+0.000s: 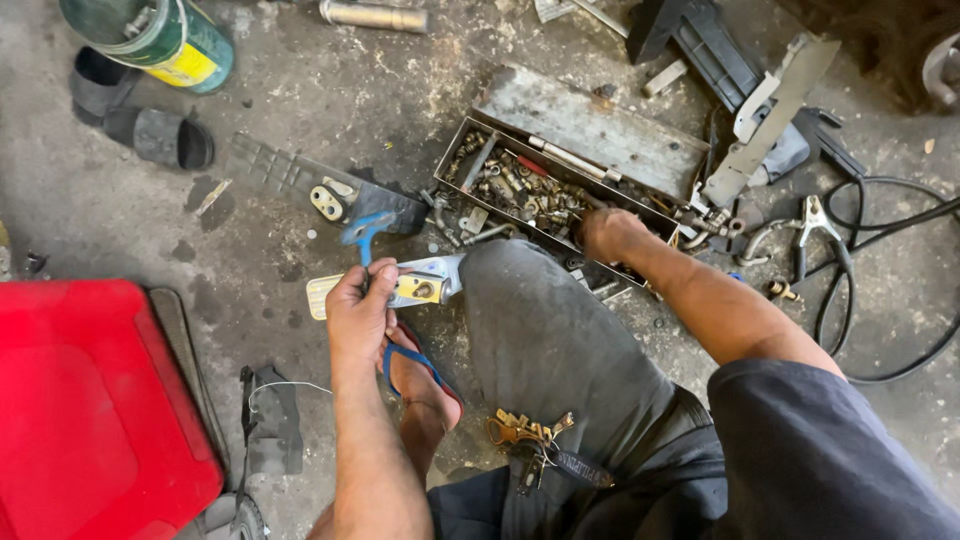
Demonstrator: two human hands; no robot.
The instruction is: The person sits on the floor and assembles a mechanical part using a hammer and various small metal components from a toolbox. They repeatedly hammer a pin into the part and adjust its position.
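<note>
The left hand [362,305] grips a blue-handled metal tool [366,232] on the concrete floor [300,90]; the right hand [608,235] reaches into a rusty open metal toolbox [590,130], its grip hidden.

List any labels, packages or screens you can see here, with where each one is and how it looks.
Can: top left on the floor, lying tilted; green cylinder with a yellow label patch.
Strap: on the lap by the keys; black band with pale lettering.
No screens.
</note>
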